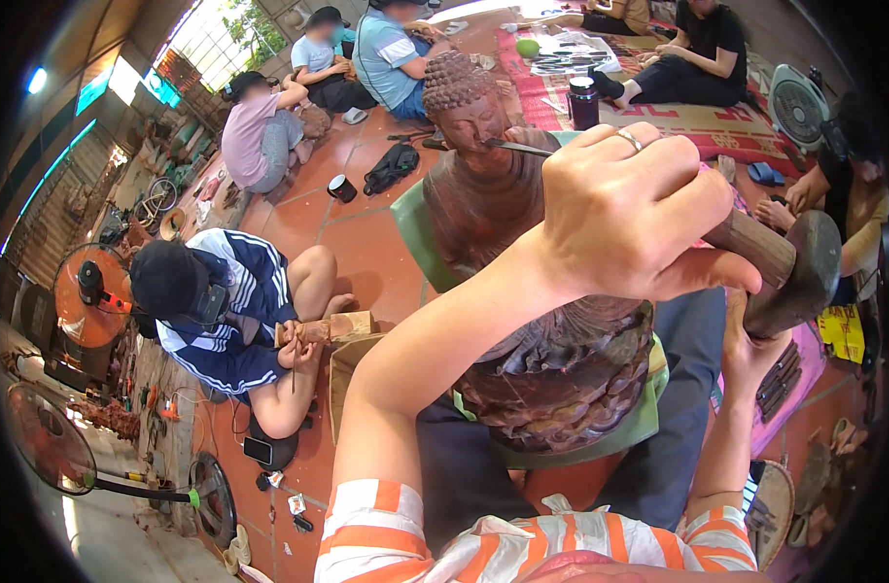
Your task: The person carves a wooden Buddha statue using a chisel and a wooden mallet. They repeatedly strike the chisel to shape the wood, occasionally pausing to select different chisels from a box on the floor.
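Note:
A dark reddish-brown carved wooden Buddha statue [478, 214] stands upright between my knees. My left hand [634, 209] is closed around a carving chisel, whose thin metal blade [522, 149] reaches the statue's face near the mouth. The chisel's wooden handle [750, 245] comes out at the other side of my fist. My right hand [753, 355] grips a dark wooden mallet [804, 272], its round head at the handle's end; whether they touch I cannot tell. My left forearm crosses in front of the statue and hides part of its body.
Green material [420, 238] lies behind and under the statue. At left, a seated person [221, 311] works on a small wood piece. Several others sit farther back. A dark jar [582, 102], a mat [658, 121] and a box fan [797, 107] are at the far right. Chisels [777, 384] lie on pink cloth.

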Available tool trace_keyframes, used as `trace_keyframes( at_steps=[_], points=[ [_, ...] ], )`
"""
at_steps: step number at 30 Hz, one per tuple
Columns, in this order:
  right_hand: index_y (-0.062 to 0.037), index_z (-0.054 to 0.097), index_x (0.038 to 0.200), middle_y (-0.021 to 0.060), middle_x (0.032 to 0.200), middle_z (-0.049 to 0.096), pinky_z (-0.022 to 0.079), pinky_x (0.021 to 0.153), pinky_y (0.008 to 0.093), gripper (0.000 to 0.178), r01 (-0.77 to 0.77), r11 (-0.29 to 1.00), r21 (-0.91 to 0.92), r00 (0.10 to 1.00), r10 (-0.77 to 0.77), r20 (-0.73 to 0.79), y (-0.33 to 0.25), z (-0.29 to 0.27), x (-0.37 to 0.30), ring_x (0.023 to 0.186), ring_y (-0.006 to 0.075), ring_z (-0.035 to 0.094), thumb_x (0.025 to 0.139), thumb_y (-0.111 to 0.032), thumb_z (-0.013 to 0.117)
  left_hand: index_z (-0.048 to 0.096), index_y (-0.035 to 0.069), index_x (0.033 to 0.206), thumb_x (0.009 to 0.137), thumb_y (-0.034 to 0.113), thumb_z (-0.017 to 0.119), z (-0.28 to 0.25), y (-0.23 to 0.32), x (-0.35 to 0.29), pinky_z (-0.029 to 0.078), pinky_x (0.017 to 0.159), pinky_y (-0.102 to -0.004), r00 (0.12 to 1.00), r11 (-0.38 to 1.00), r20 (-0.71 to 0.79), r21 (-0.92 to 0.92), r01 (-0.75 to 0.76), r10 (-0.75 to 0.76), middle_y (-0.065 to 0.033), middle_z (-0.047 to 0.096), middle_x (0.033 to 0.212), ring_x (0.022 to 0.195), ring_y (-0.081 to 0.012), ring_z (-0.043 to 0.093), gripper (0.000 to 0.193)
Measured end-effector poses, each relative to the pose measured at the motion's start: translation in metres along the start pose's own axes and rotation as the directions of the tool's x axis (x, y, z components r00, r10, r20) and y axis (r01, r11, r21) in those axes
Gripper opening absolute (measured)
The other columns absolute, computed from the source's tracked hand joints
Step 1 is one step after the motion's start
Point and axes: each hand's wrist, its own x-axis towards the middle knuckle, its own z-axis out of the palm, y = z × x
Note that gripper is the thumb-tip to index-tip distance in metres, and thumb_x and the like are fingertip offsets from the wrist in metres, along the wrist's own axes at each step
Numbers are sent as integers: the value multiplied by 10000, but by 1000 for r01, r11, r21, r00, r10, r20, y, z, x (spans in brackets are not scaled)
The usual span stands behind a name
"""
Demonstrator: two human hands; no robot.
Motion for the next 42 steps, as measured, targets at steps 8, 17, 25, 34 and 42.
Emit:
trace_keyframes(
  at_steps=[8,17,25,34,42],
  points=[
    [24,601,948,37,896,620,448,730,235,164,-77,995,65,997,77,2,30,-8,-16,804,107,572,792,40,652,511,131,636,767,584,579,1,16,-2,363,448,-268,994,998,89,31,62,-65,0,481,614,508,-160,512,476],
    [55,524,1119,122,1079,600,468,854,305,358,18,999,30,1000,-18,-2,64,-12,-47,969,197,591,769,85,589,538,152,679,716,561,604,-4,18,-12,327,498,-261,986,1000,162,-6,26,-25,26,513,690,572,-136,494,416],
    [57,538,1103,119,1060,610,477,842,311,326,-12,999,52,999,10,31,66,-10,-46,952,188,600,783,76,596,542,148,678,733,553,601,-1,13,-16,325,490,-259,993,1000,115,4,0,-1,24,485,650,542,-136,476,413],
    [55,553,1093,115,1048,618,461,869,305,318,-1,999,-53,999,3,38,60,-8,-43,957,180,598,787,50,639,542,146,682,737,555,602,0,8,-19,329,491,-258,995,1000,99,19,-17,15,19,477,643,535,-137,472,418],
    [56,527,1118,118,1073,606,460,874,308,354,22,1000,-11,997,-21,78,51,-7,-37,973,188,593,775,73,614,569,100,697,731,560,633,1,7,-16,359,431,-258,995,998,67,-14,-66,67,-4,441,582,471,-160,451,465]
  ],
)
